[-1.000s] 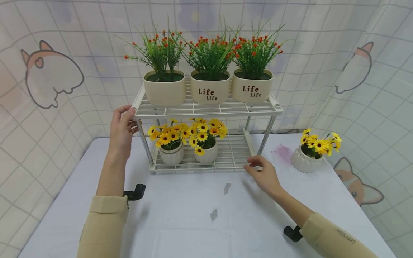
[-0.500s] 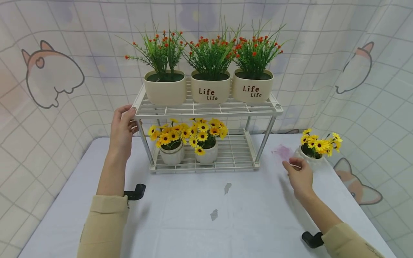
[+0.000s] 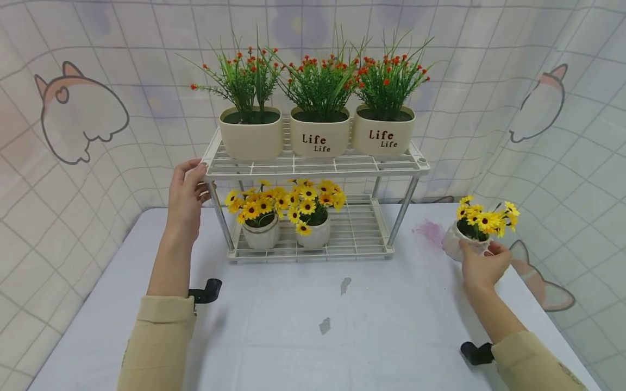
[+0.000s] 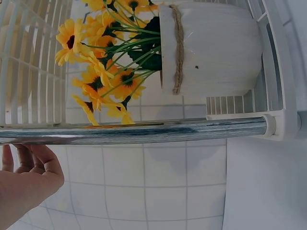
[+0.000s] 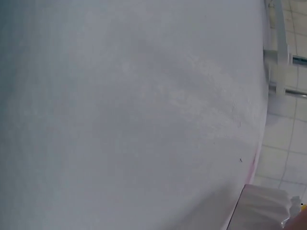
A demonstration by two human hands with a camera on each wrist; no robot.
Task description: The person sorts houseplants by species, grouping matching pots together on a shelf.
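My left hand (image 3: 185, 198) grips the upper left corner of a white two-tier wire shelf rack (image 3: 313, 175); in the left wrist view its curled fingers (image 4: 43, 160) lie against the metal post (image 4: 144, 133). At the right, my right hand (image 3: 484, 266) holds a white flowerpot (image 3: 454, 243) of yellow daisies (image 3: 486, 220), thumb on the near side and fingers round the right. The right wrist view catches only part of this pot (image 5: 264, 208) and a sliver of the hand. Two similar daisy pots, one left (image 3: 261, 234) and one beside it (image 3: 314, 233), stand on the lower tier.
On the upper tier stand three cream planters with red-flowered greenery: left (image 3: 251, 136), middle (image 3: 320, 136) and right (image 3: 383, 133). The lower tier's right part is bare wire (image 3: 359, 228). A white cloth (image 3: 391, 326) covers the table; a patterned curtain hangs behind.
My right hand has moved right from the rack's lower front corner to the daisy pot and taken hold of it. My left hand has stayed on the rack.
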